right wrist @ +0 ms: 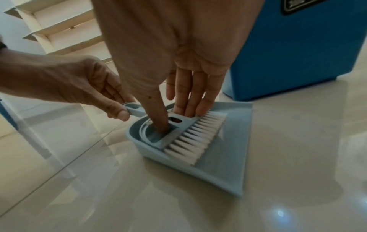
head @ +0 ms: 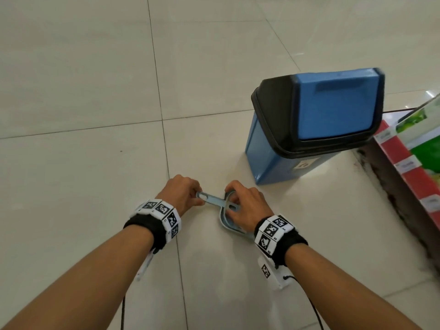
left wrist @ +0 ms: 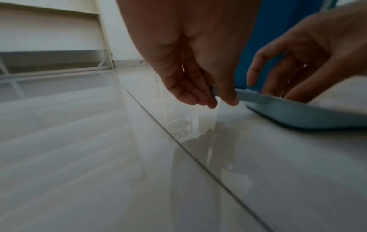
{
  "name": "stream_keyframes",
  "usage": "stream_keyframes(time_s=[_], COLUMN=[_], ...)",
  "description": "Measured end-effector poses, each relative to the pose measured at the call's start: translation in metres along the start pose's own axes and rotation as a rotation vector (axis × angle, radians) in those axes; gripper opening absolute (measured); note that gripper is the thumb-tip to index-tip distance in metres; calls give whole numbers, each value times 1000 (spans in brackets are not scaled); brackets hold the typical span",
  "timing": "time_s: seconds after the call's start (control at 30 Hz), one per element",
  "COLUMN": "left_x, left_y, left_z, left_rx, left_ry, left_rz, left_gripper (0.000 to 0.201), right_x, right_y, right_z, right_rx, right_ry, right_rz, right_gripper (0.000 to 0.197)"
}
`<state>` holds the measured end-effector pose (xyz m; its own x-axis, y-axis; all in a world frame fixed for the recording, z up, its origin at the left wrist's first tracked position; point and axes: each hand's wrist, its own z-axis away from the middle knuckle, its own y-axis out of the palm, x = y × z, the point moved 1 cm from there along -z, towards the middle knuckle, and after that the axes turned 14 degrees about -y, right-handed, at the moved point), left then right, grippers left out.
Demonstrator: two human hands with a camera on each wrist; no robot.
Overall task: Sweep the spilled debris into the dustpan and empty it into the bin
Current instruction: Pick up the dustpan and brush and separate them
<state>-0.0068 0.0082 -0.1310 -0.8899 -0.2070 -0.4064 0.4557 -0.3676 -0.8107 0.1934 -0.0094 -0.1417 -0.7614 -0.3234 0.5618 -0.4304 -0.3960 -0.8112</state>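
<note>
Dustpan handle [head: 210, 200] in L hand [head: 181, 194]

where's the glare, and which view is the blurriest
Right wrist: a glare spot on the floor, brush bristles crisp; left wrist: dim and soft, dustpan rim smeared, left hand in shadow; head: evenly lit, bin sharp.

left hand [head: 181, 194] and right hand [head: 247, 208] both pinching.

Smooth, matt moulding: pale blue plastic dustpan [right wrist: 224, 169] and matching plastic hand brush [right wrist: 196, 138] with white, fibrous bristles. Highly glossy, reflective finish: cream floor tiles [right wrist: 298, 149]. Smooth, faintly sheened plastic: blue swing-lid bin [head: 333, 108], black rim. Fuzzy cloth: black wristbands [head: 142, 227].
</note>
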Motion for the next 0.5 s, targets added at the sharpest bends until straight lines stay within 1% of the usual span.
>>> stream_keyframes(time_s=[0.07,0.13,0.17,0.23,0.27,0.3,0.37,0.4,0.47,0.5], left_x=[0,1,1,0,-2,-4,-13,-18,-29,-36], left_y=[2,4,4,3,3,4,7,10,16,19], left_z=[5,8,10,12,14,16,21,24,31,35], left_rx=[19,24,25,25,26,27,35,42,65,75], left_ry=[-7,-23,-25,-12,4,23,72,103,163,191], left_rz=[-38,-56,-63,-91,-117,-151,-223,-249,-288,-316], left_gripper=[33,35,36,36,35,34,35,39,47,46], right_x=[-2,-6,-9,-15,-18,-21,-26,-28,-30,-30], right_y=[-4,-9,-12,-16,-18,-18,-18,-19,-20,-22], right_z=[11,21,26,35,40,44,52,55,62,66], right_rx=[-17,-79,-114,-156,-164,-170,-191,-207,-243,-253], right_ry=[-27,-37,-37,-31,-27,-29,-27,-12,44,73], right_rz=[-5,-26,-47,-87,-96,-93,-84,-85,-91,-94], right_gripper=[28,27,30,44,48,48,40,37,34,33])
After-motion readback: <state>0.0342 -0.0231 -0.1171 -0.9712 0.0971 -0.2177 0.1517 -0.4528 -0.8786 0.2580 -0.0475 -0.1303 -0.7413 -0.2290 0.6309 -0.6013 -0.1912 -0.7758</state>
